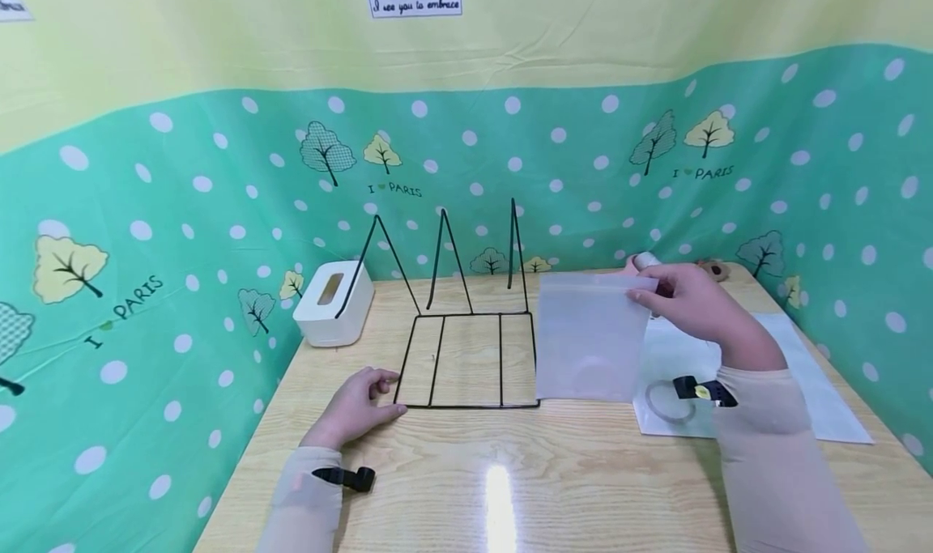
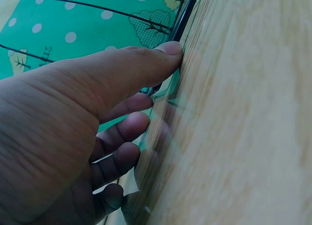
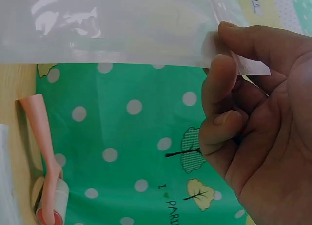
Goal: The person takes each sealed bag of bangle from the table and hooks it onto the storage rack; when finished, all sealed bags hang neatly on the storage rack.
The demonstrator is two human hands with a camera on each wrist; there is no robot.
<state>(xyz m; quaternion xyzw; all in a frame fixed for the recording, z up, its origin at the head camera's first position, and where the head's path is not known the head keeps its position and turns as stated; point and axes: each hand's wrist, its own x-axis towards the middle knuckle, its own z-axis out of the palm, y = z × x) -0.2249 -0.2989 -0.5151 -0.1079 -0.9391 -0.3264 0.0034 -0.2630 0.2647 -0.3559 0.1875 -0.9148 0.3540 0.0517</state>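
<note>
A black wire rack with three upright pointed dividers stands on the wooden table. At its front left corner, my left hand pinches the frame. In the left wrist view the thumb lies along the black rod, the index fingertip just below it and the other fingers loosely bent. My right hand pinches a translucent frosted zip bag by its top right corner, between thumb and index finger. The bag hangs flat and upright at the rack's right side, overlapping its right edge in the head view.
A white tissue box stands behind the rack on the left. White sheeting lies on the right, with a clear ring over its near left part. A pink-handled roller lies at the back right, beside the green dotted cloth.
</note>
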